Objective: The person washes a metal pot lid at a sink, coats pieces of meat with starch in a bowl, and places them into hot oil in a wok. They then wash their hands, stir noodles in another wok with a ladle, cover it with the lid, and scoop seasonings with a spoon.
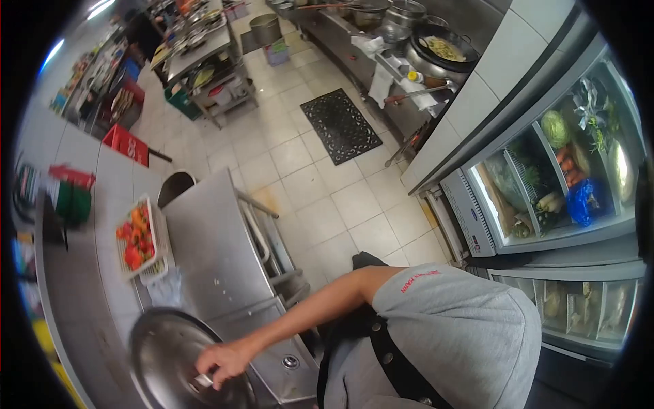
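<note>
Steel lid (165,351): large and round, beside the sink basin (286,387), overlapping its edge; whether it rests on something is hidden.
Right hand (230,360): your fingers are closed around the lid's small handle (203,380).
Left hand: out of sight; I cannot tell its state.
Lid progress: your grip appears made; release is not yet done, and the view settles nothing further.
Peppers (138,240): untouched, in their white basket (161,228).

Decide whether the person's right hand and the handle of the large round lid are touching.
Touching. The head view shows it: the right hand has its fingers curled around the handle on the large round lid.
</note>
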The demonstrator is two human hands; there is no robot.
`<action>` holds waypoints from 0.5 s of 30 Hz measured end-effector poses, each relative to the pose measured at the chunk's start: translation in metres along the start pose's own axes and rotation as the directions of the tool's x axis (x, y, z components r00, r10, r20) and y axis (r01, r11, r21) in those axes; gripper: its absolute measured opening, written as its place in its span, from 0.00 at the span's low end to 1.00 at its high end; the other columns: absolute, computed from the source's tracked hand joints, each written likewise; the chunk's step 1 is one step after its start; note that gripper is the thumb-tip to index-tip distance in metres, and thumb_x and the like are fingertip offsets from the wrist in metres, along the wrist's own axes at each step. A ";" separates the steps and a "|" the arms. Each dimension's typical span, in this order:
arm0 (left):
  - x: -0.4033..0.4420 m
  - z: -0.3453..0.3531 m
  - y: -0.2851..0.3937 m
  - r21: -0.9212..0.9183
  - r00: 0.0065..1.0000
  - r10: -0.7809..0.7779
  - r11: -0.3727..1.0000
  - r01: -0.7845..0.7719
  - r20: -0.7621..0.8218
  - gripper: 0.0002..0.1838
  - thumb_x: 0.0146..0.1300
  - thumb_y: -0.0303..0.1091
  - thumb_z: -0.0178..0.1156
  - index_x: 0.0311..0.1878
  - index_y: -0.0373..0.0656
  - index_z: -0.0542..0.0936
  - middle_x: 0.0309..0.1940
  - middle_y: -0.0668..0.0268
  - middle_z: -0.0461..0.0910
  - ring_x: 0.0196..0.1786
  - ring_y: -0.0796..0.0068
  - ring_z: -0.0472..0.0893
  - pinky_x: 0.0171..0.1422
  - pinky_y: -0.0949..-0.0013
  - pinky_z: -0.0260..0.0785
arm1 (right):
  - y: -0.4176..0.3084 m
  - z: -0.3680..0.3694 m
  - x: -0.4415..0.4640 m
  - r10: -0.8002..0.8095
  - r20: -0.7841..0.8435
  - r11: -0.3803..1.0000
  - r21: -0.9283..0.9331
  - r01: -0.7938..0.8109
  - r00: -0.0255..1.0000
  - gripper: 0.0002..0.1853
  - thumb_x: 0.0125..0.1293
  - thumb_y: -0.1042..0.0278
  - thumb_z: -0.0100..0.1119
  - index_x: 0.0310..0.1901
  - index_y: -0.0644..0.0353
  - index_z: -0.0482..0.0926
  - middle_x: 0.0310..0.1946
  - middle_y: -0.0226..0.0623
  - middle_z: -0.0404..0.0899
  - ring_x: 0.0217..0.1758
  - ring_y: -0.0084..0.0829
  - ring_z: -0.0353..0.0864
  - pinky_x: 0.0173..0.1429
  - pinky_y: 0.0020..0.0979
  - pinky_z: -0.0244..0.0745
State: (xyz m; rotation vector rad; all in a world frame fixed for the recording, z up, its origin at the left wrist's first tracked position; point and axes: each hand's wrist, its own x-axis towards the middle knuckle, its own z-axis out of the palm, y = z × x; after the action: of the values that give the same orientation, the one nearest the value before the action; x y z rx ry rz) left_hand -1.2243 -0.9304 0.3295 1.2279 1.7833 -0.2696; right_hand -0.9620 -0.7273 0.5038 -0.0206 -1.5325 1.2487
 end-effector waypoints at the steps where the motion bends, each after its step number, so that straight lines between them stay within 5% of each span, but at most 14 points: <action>1: 0.009 0.001 0.015 0.136 0.998 0.029 0.990 -0.036 0.053 0.13 0.70 0.31 0.59 0.53 0.34 0.80 0.39 0.58 0.86 0.41 0.64 0.86 0.50 0.66 0.79 | -0.013 -0.039 0.020 -0.013 -0.067 0.999 0.032 0.015 0.998 0.13 0.51 0.69 0.76 0.30 0.64 0.79 0.23 0.38 0.79 0.25 0.31 0.77 0.29 0.36 0.67; 4: 0.050 -0.007 0.055 0.552 0.964 0.184 0.792 -0.261 0.192 0.15 0.71 0.32 0.58 0.54 0.33 0.80 0.39 0.58 0.86 0.43 0.64 0.86 0.52 0.65 0.79 | -0.075 -0.186 0.056 0.052 -0.211 0.997 -0.045 -0.063 0.976 0.13 0.50 0.68 0.76 0.32 0.64 0.80 0.23 0.40 0.79 0.26 0.32 0.77 0.30 0.37 0.67; 5: 0.076 -0.014 0.074 0.653 0.945 0.232 0.683 -0.327 0.230 0.15 0.71 0.32 0.57 0.55 0.33 0.80 0.39 0.58 0.86 0.44 0.64 0.86 0.53 0.65 0.79 | -0.082 -0.236 0.062 -0.035 -0.280 0.983 -0.181 -0.017 0.959 0.14 0.50 0.68 0.76 0.32 0.64 0.80 0.23 0.42 0.78 0.26 0.33 0.77 0.31 0.38 0.68; 6: 0.087 -0.019 0.128 0.354 0.978 0.141 0.916 -0.187 0.152 0.13 0.70 0.31 0.58 0.53 0.33 0.81 0.38 0.57 0.86 0.43 0.63 0.87 0.51 0.64 0.80 | -0.086 -0.286 0.066 -0.128 -0.341 0.948 -0.317 0.014 0.931 0.14 0.51 0.67 0.76 0.32 0.64 0.80 0.24 0.43 0.78 0.26 0.34 0.77 0.31 0.39 0.68; 7: 0.090 -0.025 0.199 -0.017 0.996 0.049 0.999 -0.048 0.071 0.12 0.70 0.29 0.58 0.51 0.33 0.82 0.36 0.56 0.86 0.42 0.62 0.87 0.49 0.63 0.80 | -0.089 -0.337 0.068 -0.199 -0.405 0.898 -0.439 0.000 0.892 0.14 0.51 0.67 0.76 0.31 0.64 0.80 0.24 0.45 0.78 0.26 0.35 0.77 0.32 0.39 0.68; 8: 0.097 -0.031 0.255 -0.384 0.995 -0.081 0.918 0.099 0.063 0.10 0.69 0.28 0.58 0.48 0.33 0.83 0.34 0.55 0.85 0.41 0.61 0.87 0.47 0.62 0.81 | -0.094 -0.388 0.068 -0.273 -0.457 0.833 -0.553 -0.030 0.847 0.14 0.51 0.66 0.76 0.31 0.64 0.80 0.24 0.46 0.77 0.26 0.36 0.77 0.32 0.40 0.69; 11: 0.240 -0.045 0.284 0.023 0.969 0.246 0.969 -0.245 -0.017 0.12 0.72 0.30 0.56 0.49 0.32 0.83 0.36 0.55 0.88 0.34 0.66 0.85 0.42 0.61 0.77 | -0.147 -0.531 0.050 -0.369 -0.614 0.704 -0.675 -0.221 0.698 0.14 0.54 0.65 0.75 0.31 0.64 0.80 0.23 0.47 0.76 0.25 0.37 0.76 0.32 0.40 0.68; 13: 0.308 -0.058 0.342 -0.193 0.934 0.357 0.918 -0.347 0.019 0.10 0.72 0.29 0.55 0.41 0.33 0.83 0.33 0.54 0.87 0.29 0.67 0.84 0.39 0.61 0.77 | -0.190 -0.620 0.032 -0.300 -0.752 0.671 -0.604 -0.431 0.587 0.13 0.56 0.65 0.73 0.32 0.65 0.81 0.21 0.43 0.77 0.25 0.30 0.75 0.32 0.37 0.69; 15: 0.366 -0.078 0.421 -0.396 0.920 0.390 0.850 -0.347 0.030 0.14 0.73 0.31 0.52 0.33 0.35 0.82 0.28 0.55 0.85 0.24 0.66 0.81 0.36 0.61 0.78 | -0.251 -0.695 0.003 -0.443 -0.722 0.521 -0.690 -0.503 0.531 0.11 0.58 0.64 0.71 0.35 0.64 0.84 0.23 0.38 0.81 0.27 0.25 0.76 0.33 0.34 0.71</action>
State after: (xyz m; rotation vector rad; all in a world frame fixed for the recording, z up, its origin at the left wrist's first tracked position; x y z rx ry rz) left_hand -0.9486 -0.4530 0.2141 1.2104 1.3822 0.2261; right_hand -0.3190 -0.3684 0.5673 -1.2123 -1.0293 0.1638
